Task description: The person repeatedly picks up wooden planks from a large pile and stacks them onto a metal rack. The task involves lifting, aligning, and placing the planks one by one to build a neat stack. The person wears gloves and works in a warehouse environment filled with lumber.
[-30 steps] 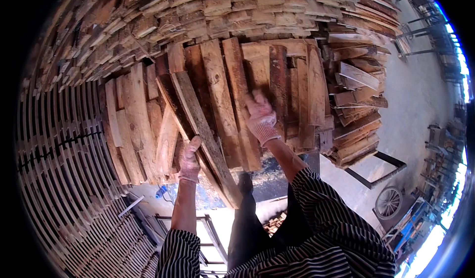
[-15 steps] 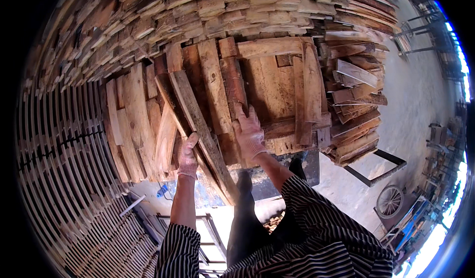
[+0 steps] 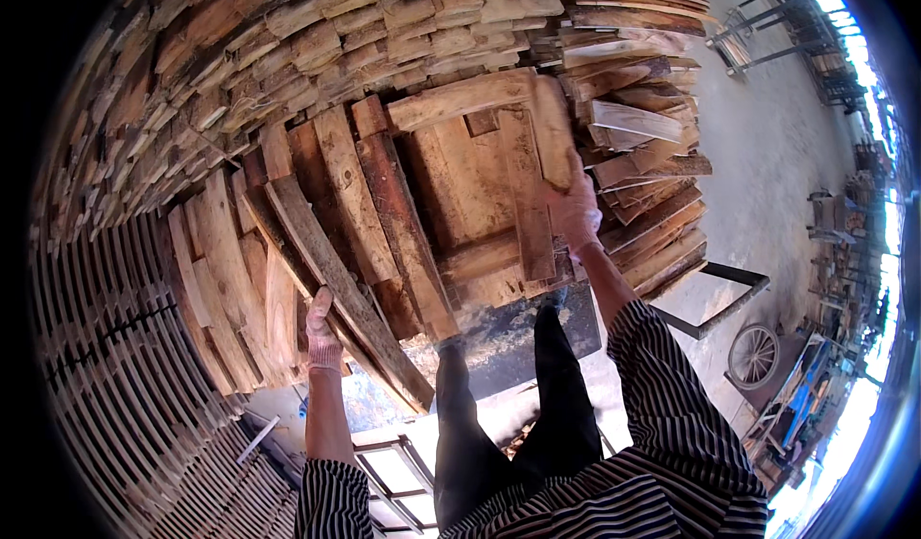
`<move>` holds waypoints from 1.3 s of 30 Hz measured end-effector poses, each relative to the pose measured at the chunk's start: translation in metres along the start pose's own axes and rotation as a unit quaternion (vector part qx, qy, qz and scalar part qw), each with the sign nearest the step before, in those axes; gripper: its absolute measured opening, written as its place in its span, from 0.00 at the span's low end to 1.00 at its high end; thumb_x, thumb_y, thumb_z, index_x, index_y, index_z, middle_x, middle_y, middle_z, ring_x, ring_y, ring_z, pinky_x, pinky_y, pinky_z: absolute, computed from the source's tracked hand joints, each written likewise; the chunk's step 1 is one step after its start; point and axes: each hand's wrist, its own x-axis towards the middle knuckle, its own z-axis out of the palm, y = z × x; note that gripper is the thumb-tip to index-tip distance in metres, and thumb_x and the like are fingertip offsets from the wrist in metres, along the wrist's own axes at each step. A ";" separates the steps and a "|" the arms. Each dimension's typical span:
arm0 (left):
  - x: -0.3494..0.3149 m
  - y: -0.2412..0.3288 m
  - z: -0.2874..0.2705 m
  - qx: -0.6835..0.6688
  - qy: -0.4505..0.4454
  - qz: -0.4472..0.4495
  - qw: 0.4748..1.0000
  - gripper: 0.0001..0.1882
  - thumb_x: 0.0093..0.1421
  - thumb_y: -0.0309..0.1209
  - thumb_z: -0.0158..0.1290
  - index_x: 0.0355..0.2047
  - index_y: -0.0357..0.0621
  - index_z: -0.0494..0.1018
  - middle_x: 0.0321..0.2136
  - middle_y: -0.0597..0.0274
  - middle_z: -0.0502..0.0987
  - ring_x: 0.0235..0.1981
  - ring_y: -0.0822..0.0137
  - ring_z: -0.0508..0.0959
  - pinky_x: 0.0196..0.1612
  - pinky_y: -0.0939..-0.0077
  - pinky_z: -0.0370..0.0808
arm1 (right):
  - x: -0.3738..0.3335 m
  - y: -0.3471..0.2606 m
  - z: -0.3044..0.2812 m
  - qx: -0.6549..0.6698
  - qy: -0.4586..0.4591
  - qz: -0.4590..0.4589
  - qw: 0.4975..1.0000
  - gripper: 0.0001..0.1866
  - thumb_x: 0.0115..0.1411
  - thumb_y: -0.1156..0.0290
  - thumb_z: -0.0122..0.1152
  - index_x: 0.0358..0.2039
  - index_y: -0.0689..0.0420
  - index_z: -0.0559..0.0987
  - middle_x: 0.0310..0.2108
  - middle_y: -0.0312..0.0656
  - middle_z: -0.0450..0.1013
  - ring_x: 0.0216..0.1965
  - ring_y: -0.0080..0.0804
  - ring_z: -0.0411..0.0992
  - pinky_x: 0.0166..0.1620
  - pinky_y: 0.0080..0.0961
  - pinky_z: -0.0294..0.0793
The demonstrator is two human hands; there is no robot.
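Note:
My left hand (image 3: 323, 333), in a pale, stained glove, is closed on the near part of a long, dark-edged wooden board (image 3: 331, 270), its thumb on the edge. This board and a thin strip against it lie slanted over the stack, their near ends jutting past the front. My right hand (image 3: 576, 215), also gloved, grips the near end of a shorter wooden plank (image 3: 551, 136) at the stack's right side; some of its fingers are hidden. Between the hands lie a bark-edged reddish board (image 3: 398, 222) and a narrow board (image 3: 524, 194).
A tall wall of stacked boards (image 3: 384, 35) rises behind. Rows of slats (image 3: 115, 366) stand at left, and uneven offcuts (image 3: 652, 146) are piled at right. On the floor are a black metal frame (image 3: 705, 326) and a spoked wheel (image 3: 754, 356).
My right hand has left the reddish board and moved right onto the shorter plank. The reddish board has slid toward me. My left hand stays on the slanted board; the view has shifted.

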 end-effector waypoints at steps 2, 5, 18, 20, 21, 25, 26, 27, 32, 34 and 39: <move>0.002 -0.005 -0.012 0.001 0.009 -0.001 1.000 0.21 0.62 0.37 0.58 0.53 0.40 0.76 0.46 0.60 0.81 0.46 0.60 0.81 0.52 0.64 0.79 | -0.012 -0.006 -0.005 0.050 0.022 -0.012 0.998 0.47 0.56 0.62 0.73 0.73 0.43 0.59 0.55 0.55 0.70 0.52 0.49 0.74 0.55 0.38 0.75; 0.003 -0.003 -0.057 -0.023 -0.066 0.036 0.997 0.21 0.67 0.37 0.53 0.56 0.38 0.75 0.51 0.59 0.80 0.52 0.61 0.79 0.59 0.64 0.74 | -0.043 -0.033 0.004 -0.050 -0.012 -0.033 0.998 0.47 0.58 0.57 0.71 0.74 0.44 0.57 0.57 0.56 0.69 0.55 0.52 0.72 0.57 0.41 0.73; -0.021 0.000 0.054 -0.099 -0.034 -0.088 0.991 0.20 0.57 0.33 0.61 0.50 0.41 0.77 0.40 0.55 0.82 0.40 0.55 0.84 0.52 0.55 0.83 | -0.108 -0.049 0.018 0.225 -0.089 -0.085 0.967 0.48 0.54 0.54 0.75 0.71 0.52 0.62 0.58 0.56 0.70 0.57 0.45 0.72 0.54 0.38 0.78; -0.039 -0.014 0.066 -0.114 -0.017 -0.069 0.991 0.30 0.55 0.41 0.68 0.53 0.38 0.74 0.44 0.55 0.81 0.43 0.57 0.82 0.49 0.60 0.83 | -0.156 -0.097 0.042 0.298 -0.187 -0.104 0.930 0.48 0.53 0.59 0.76 0.71 0.53 0.62 0.60 0.55 0.69 0.60 0.44 0.71 0.56 0.36 0.76; -0.049 -0.023 0.076 -0.115 0.019 -0.047 0.992 0.32 0.55 0.43 0.68 0.55 0.39 0.73 0.46 0.55 0.80 0.45 0.58 0.81 0.51 0.61 0.81 | -0.180 -0.121 0.048 0.236 -0.225 -0.142 0.935 0.47 0.53 0.62 0.75 0.71 0.54 0.62 0.61 0.55 0.68 0.61 0.44 0.70 0.59 0.35 0.74; -0.065 -0.019 0.141 -0.126 -0.019 -0.081 0.989 0.33 0.61 0.48 0.63 0.61 0.43 0.71 0.53 0.55 0.78 0.53 0.57 0.78 0.59 0.62 0.76 | -0.192 -0.138 0.037 0.145 -0.311 -0.156 0.926 0.50 0.52 0.67 0.75 0.72 0.56 0.59 0.65 0.53 0.65 0.66 0.44 0.65 0.67 0.35 0.65; -0.065 -0.016 0.149 -0.116 -0.023 -0.099 0.988 0.32 0.63 0.47 0.62 0.61 0.43 0.71 0.54 0.55 0.77 0.53 0.57 0.78 0.60 0.61 0.75 | -0.189 -0.136 0.036 0.170 -0.328 -0.131 0.920 0.51 0.52 0.66 0.75 0.73 0.56 0.58 0.67 0.53 0.64 0.67 0.44 0.64 0.68 0.35 0.62; -0.063 -0.014 0.156 -0.106 -0.027 -0.117 0.987 0.30 0.64 0.46 0.61 0.61 0.43 0.70 0.55 0.55 0.77 0.54 0.57 0.77 0.61 0.60 0.75 | -0.187 -0.134 0.036 0.172 -0.316 -0.133 0.923 0.51 0.51 0.64 0.75 0.73 0.56 0.58 0.67 0.54 0.63 0.67 0.45 0.64 0.69 0.36 0.63; -0.035 -0.025 0.145 -0.009 0.085 -0.066 0.994 0.31 0.62 0.52 0.61 0.56 0.41 0.74 0.48 0.54 0.80 0.46 0.58 0.81 0.52 0.62 0.80 | -0.169 -0.147 0.030 0.217 -0.280 -0.067 0.933 0.51 0.51 0.68 0.76 0.72 0.57 0.58 0.69 0.54 0.60 0.68 0.48 0.62 0.69 0.39 0.64; -0.028 -0.027 0.103 -0.037 0.049 -0.085 0.994 0.31 0.62 0.56 0.59 0.50 0.41 0.74 0.37 0.53 0.82 0.33 0.57 0.83 0.40 0.61 0.84 | -0.148 -0.182 0.024 0.126 -0.284 0.064 0.948 0.49 0.56 0.63 0.73 0.74 0.51 0.55 0.68 0.54 0.62 0.67 0.49 0.64 0.66 0.43 0.69; 0.000 -0.019 0.073 -0.031 -0.032 -0.061 0.997 0.35 0.61 0.58 0.57 0.54 0.40 0.72 0.40 0.52 0.82 0.35 0.56 0.83 0.43 0.61 0.84 | -0.048 -0.179 0.087 -0.167 -0.198 -0.015 0.966 0.45 0.64 0.50 0.61 0.76 0.38 0.48 0.70 0.55 0.58 0.66 0.50 0.64 0.62 0.45 0.73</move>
